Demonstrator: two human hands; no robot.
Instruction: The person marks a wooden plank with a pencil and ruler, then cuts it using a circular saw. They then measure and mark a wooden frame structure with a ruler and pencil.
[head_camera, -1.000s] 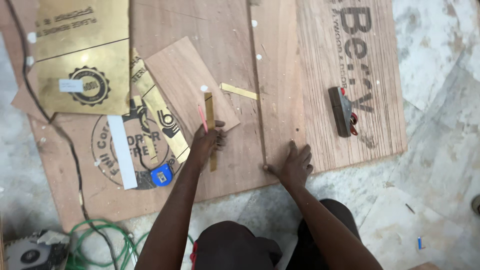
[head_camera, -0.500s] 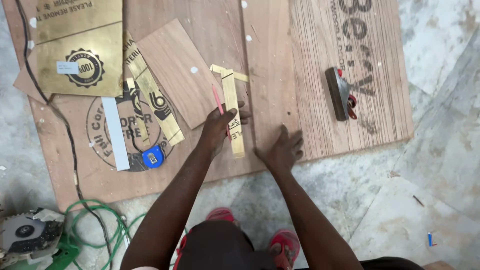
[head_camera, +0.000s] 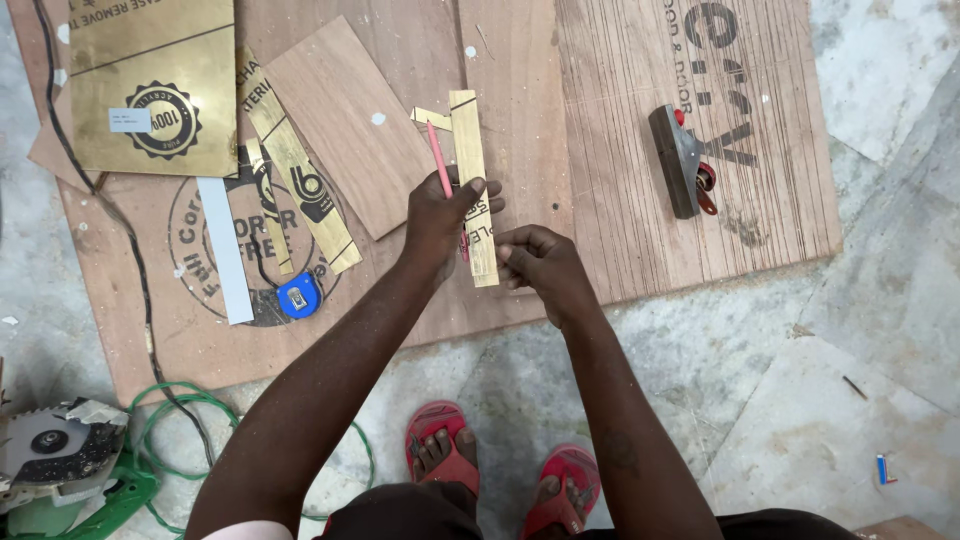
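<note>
You are at the handling stage, holding a narrow gold laminate strip (head_camera: 473, 185) up over the plywood sheet (head_camera: 620, 130) on the floor. Your left hand (head_camera: 437, 218) is closed around the strip's middle with a red pencil (head_camera: 441, 165) pinched alongside it; your right hand (head_camera: 538, 262) grips the strip's near end with its fingertips. The strip runs away from you, between both hands. Any marking, as I judge it, calls for steadying the strip flat first. A hand plane (head_camera: 682, 160) lies well apart to the right, a blue tape measure (head_camera: 298, 296) to the left.
</note>
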